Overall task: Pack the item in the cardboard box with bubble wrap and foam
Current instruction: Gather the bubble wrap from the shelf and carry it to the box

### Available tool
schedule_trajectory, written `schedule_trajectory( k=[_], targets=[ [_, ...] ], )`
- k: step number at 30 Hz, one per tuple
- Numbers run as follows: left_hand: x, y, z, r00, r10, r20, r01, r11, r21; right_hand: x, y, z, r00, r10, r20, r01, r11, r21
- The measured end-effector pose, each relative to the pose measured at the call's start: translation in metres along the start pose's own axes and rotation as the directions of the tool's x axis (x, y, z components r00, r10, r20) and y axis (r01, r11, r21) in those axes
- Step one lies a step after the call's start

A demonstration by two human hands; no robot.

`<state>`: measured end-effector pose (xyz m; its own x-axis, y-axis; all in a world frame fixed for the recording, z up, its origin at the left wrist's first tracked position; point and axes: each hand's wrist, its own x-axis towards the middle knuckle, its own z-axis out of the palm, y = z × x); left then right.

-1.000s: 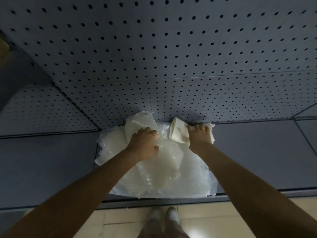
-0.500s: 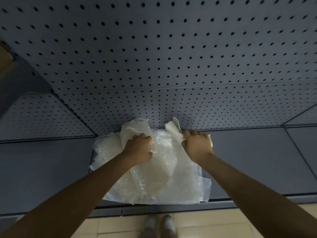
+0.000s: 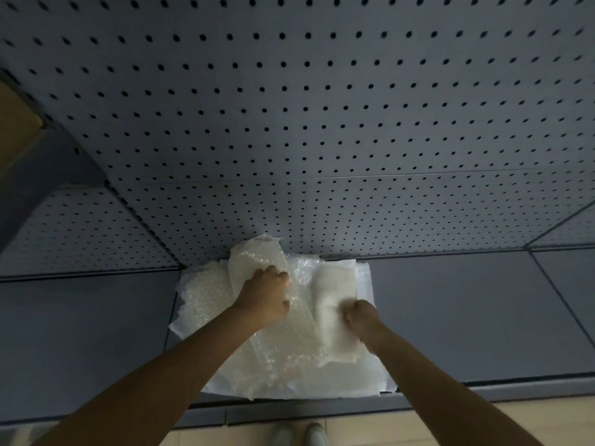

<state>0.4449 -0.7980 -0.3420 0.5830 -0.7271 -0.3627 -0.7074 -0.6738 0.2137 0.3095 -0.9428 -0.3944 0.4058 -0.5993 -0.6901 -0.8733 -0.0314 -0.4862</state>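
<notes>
A crumpled heap of clear bubble wrap [image 3: 206, 294] lies on the grey shelf [image 3: 450, 317], over flat white sheets [image 3: 363, 378]. My left hand [image 3: 264, 294] rests on top of the bubble wrap, fingers curled into it. My right hand [image 3: 360, 317] grips a folded white foam sheet [image 3: 335, 284], which is pulled toward me across the right side of the heap. A brown cardboard box [image 3: 16, 123] shows only as a corner at the far left edge.
A grey pegboard wall [image 3: 306, 123] rises right behind the heap. The shelf's front edge [image 3: 322, 410] runs along the bottom, with beige floor tiles and my shoes [image 3: 299, 434] below. A dark upright post [image 3: 42, 175] stands at the left.
My right hand has drawn the folded foam sheet from the back of the shelf toward me, onto the heap's right side. My left hand stays on the bubble wrap.
</notes>
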Motion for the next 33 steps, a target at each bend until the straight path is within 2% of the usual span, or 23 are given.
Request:
schedule_trajectory(
  k=[3, 5, 8, 10, 13, 15, 19, 24, 27, 30, 33],
  targets=[
    [0.000, 0.000, 0.009, 1.000, 0.007, -0.012, -0.007, 0.999, 0.031, 0.000, 0.003, 0.017, 0.991, 0.009, -0.134, -0.010, 1.000, -0.001],
    [0.000, -0.002, 0.013, 1.000, 0.002, -0.023, -0.002, 1.000, 0.029, -0.005, 0.004, 0.024, 0.978, -0.053, -0.200, 0.048, 0.998, -0.030],
    [-0.003, -0.006, 0.018, 0.999, 0.000, -0.040, 0.000, 1.000, 0.011, -0.009, 0.006, 0.028, 0.932, -0.248, -0.263, 0.150, 0.928, -0.342],
    [-0.006, -0.009, 0.020, 0.999, 0.003, -0.051, -0.003, 1.000, -0.004, -0.012, 0.006, 0.026, 0.884, -0.391, -0.258, 0.237, 0.848, -0.473],
    [-0.008, -0.012, 0.022, 0.997, -0.003, -0.075, 0.000, 0.999, -0.033, -0.015, 0.006, 0.019, 0.790, -0.574, -0.216, 0.391, 0.743, -0.543],
    [-0.010, -0.014, 0.023, 0.996, -0.012, -0.088, 0.007, 0.998, -0.057, -0.015, 0.007, 0.015, 0.751, -0.642, -0.153, 0.450, 0.667, -0.593],
    [-0.010, -0.014, 0.028, 0.994, -0.011, -0.112, -0.001, 0.995, -0.100, -0.014, 0.006, 0.012, 0.809, -0.588, 0.003, 0.500, 0.686, -0.529],
    [-0.008, -0.014, 0.040, 0.992, -0.017, -0.126, 0.000, 0.991, -0.131, -0.011, 0.008, 0.017, 0.832, -0.551, 0.072, 0.448, 0.589, -0.673],
    [-0.007, -0.014, 0.040, 0.992, -0.026, -0.127, 0.007, 0.988, -0.152, -0.011, 0.005, 0.019, 0.846, -0.528, 0.074, 0.417, 0.570, -0.708],
    [-0.009, -0.018, 0.028, 0.988, -0.065, -0.139, 0.036, 0.979, -0.202, -0.013, 0.001, 0.013, 0.852, -0.523, 0.030, 0.427, 0.661, -0.617],
    [-0.015, -0.021, 0.014, 0.968, -0.116, -0.222, 0.073, 0.979, -0.192, -0.018, -0.003, 0.003, 0.861, -0.507, -0.043, 0.428, 0.767, -0.478]
  ],
)
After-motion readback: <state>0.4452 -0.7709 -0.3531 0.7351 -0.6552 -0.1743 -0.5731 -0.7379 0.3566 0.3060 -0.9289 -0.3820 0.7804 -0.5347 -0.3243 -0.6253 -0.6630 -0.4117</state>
